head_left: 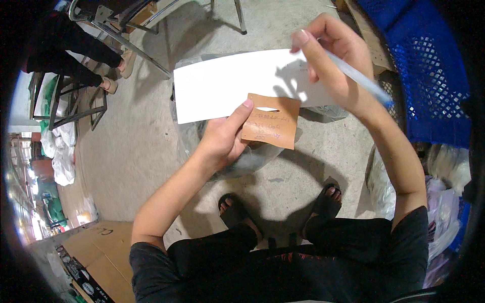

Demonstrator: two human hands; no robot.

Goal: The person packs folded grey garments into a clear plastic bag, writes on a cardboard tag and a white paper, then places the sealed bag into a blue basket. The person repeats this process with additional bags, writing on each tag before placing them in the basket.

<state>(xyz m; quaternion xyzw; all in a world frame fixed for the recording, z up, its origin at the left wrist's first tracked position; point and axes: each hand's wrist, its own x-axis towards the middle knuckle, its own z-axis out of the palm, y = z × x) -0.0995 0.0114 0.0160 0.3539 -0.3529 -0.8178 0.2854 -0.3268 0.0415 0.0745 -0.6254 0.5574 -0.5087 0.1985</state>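
My left hand (225,139) is closed on a brown paper tag (273,134), its thumb pressed on the tag's left edge. The tag has a slot near its top and handwriting on it. Behind the tag lies a long white sheet (212,88), which the same hand seems to support. Over the sheet's right end, my right hand (338,58) is raised with its fingers curled round a pale pen (361,78), blurred, its blue end pointing back over the wrist. Under the sheet is a grey translucent plastic bag (247,164); its contents are mostly hidden.
Blue plastic crates (429,76) stand along the right, with clear plastic bags (447,164) below them. A cardboard box (101,257) is at the lower left. At the upper left another person's legs (76,55) show beside a metal stool (76,103); metal chair legs (131,45) stand nearby.
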